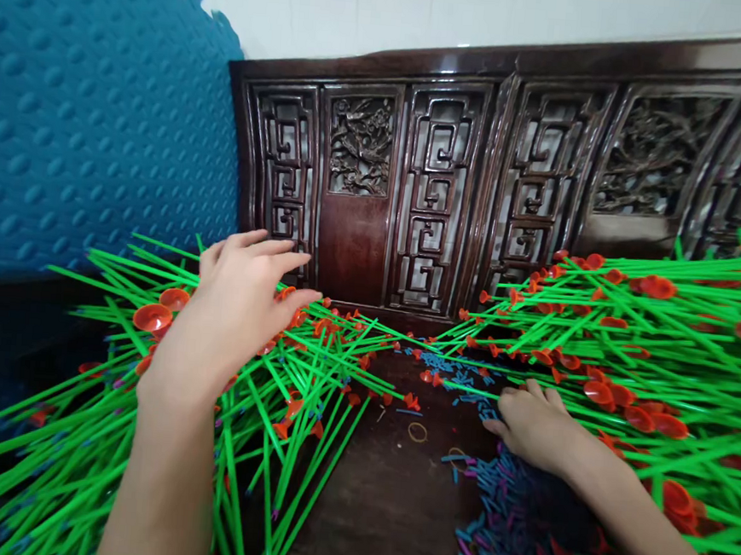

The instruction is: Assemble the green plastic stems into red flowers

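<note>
My left hand (236,310) hovers palm down over a pile of green plastic sticks with red suction cups (273,372) on the left; its fingers are stretched out and hold nothing. My right hand (535,423) rests low on a heap of small blue and purple plastic pieces (492,526), fingers curled down onto them, at the edge of a second pile of green sticks (646,359) on the right. Whether it grips any piece is hidden.
A dark carved wooden backrest (435,188) stands behind both piles. A blue dimpled foam mat (89,101) leans at the left. The dark wooden seat (379,492) shows between the piles, with a rubber band (417,433) lying on it.
</note>
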`<move>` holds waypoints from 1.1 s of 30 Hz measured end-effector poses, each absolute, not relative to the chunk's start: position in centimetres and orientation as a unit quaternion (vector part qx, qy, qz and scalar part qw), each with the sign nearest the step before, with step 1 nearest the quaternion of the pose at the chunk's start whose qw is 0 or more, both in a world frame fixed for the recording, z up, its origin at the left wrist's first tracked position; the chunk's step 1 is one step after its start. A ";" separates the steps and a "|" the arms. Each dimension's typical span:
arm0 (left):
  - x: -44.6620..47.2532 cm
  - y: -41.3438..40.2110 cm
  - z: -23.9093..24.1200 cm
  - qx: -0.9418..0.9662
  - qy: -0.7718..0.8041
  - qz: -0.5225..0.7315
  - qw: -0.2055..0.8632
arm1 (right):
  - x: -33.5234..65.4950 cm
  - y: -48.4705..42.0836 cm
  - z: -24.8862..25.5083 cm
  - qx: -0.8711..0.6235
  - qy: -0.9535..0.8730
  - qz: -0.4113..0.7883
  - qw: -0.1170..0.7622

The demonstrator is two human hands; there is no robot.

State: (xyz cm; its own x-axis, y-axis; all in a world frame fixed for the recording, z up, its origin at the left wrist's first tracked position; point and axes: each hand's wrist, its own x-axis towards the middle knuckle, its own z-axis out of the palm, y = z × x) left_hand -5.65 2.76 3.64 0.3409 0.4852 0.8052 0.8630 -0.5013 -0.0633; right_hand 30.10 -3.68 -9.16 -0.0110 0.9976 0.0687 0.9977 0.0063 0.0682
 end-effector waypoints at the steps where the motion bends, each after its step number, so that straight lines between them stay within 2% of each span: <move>1: -5.0 2.1 3.9 -0.790 -0.410 -0.388 0.238 | 29.7 -3.8 -8.8 -0.697 -0.715 -0.058 -0.002; 3: -3.4 0.9 4.4 -0.804 -0.369 -0.416 0.211 | 28.7 -4.0 -8.2 -0.670 -0.736 -0.094 0.017; 7: 0.0 -0.8 4.2 -0.864 -0.255 -0.412 0.136 | 25.8 -5.2 -7.1 -0.556 -0.799 -0.174 0.148; 11: 2.4 -1.7 2.8 -0.940 -0.213 -0.265 0.004 | 23.5 -6.5 -5.5 -0.445 -0.839 -0.203 0.237; 14: 2.8 -1.8 2.1 -0.956 -0.213 -0.200 -0.024 | 23.0 -7.1 -4.3 -0.409 -0.835 -0.251 0.267; 17: 2.2 -1.4 2.2 -0.936 -0.253 -0.244 -0.025 | 23.0 -7.7 -3.4 -0.398 -0.822 -0.293 0.282; 19: 1.7 -1.0 2.6 -0.905 -0.282 -0.317 -0.018 | 23.0 -8.0 -3.3 -0.391 -0.829 -0.272 0.293; 21: 1.4 -0.7 3.0 -0.873 -0.299 -0.386 -0.003 | 23.1 -8.0 -3.9 -0.403 -0.852 -0.206 0.264; 24: 1.1 -0.1 3.3 -0.845 -0.306 -0.438 0.017 | 23.7 -7.8 -6.2 -0.467 -0.867 -0.106 0.137; 27: 1.0 0.2 3.3 -0.839 -0.301 -0.452 0.033 | 24.5 -7.3 -8.6 -0.512 -0.856 -0.063 0.032; 33: 1.0 0.2 3.3 -0.837 -0.297 -0.459 0.027 | 24.1 -6.4 -9.8 -0.549 -0.833 -0.009 -0.065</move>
